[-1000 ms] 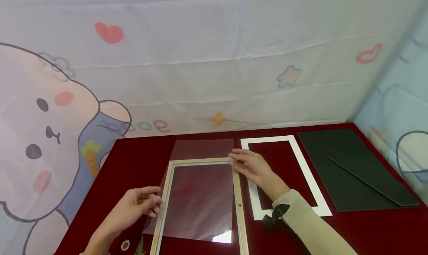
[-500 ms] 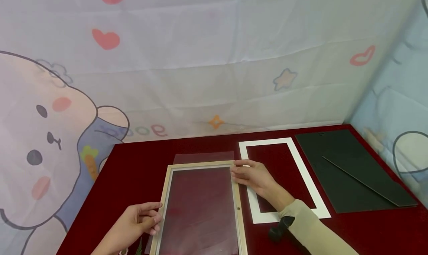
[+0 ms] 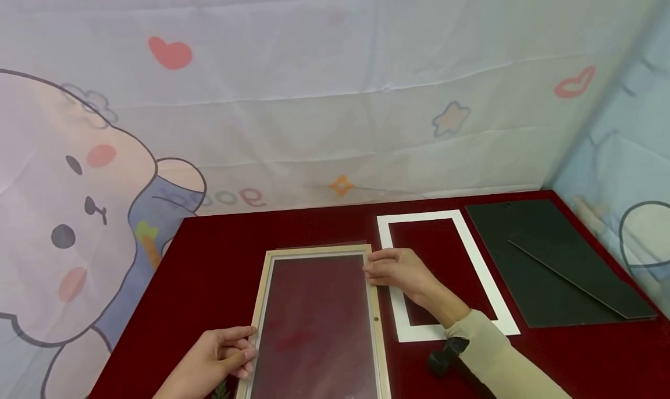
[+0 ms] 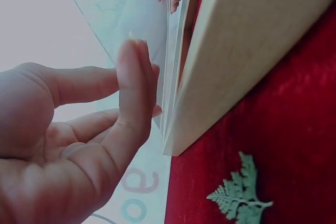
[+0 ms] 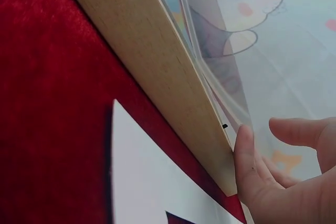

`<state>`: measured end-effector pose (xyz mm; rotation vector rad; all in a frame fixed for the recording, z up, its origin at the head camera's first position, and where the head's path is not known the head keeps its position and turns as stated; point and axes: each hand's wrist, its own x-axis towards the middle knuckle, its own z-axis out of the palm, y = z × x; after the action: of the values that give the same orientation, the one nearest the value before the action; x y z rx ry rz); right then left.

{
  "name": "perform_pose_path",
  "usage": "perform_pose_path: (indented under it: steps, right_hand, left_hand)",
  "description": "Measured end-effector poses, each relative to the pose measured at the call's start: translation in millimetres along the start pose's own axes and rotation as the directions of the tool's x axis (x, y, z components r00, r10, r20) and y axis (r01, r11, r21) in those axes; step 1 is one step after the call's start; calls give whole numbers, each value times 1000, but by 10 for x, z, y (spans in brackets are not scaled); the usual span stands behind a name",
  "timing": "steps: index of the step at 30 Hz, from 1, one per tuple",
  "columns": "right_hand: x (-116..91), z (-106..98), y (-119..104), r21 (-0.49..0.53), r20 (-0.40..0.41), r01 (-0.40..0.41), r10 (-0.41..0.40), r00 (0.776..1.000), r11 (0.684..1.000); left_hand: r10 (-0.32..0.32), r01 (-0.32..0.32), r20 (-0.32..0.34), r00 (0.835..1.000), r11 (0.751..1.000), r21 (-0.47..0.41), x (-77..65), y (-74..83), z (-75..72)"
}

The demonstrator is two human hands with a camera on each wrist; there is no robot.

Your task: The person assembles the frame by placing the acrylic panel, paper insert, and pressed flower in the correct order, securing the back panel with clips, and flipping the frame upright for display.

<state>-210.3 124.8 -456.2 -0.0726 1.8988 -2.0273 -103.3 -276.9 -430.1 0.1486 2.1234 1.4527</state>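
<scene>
A pale wooden picture frame [image 3: 379,329] lies on the table, its inner lip uppermost. Over it lies a clear plastic sheet [image 3: 319,323], whose far edge shows just past the frame's far rail. My left hand [image 3: 211,358] is at the left rail, fingers loosely bent; in the left wrist view its fingertips [image 4: 134,56] touch the sheet's edge. My right hand [image 3: 405,274] is at the far right corner. In the right wrist view its fingers [image 5: 244,145] touch the frame and sheet edge, thumb apart. The frame's near end is out of view.
A white mat board [image 3: 478,271] lies right of the frame. Farther right is a dark backing board [image 3: 544,259] with a folded stand leg. A green fern leaf [image 4: 241,192] lies beside the left rail. A printed curtain [image 3: 314,96] hangs behind the red cloth.
The plastic sheet has slid toward me, so much less of it reaches past the frame's far rail. My left hand has moved nearer along the left rail; my right hand has come slightly nearer too.
</scene>
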Motion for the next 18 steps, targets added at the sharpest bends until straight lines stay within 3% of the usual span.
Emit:
perform_pose_path:
  steps: [13, 18]
  right_hand:
    - [1, -60, -1, -21, -11, 42, -43, 999, 999]
    - [12, -19, 30, -35, 4, 44, -44, 999, 998]
  left_hand:
    - [-41, 41, -21, 999, 999, -2, 108, 46, -26]
    - [-60, 63, -39, 997, 996, 64, 99, 21, -39]
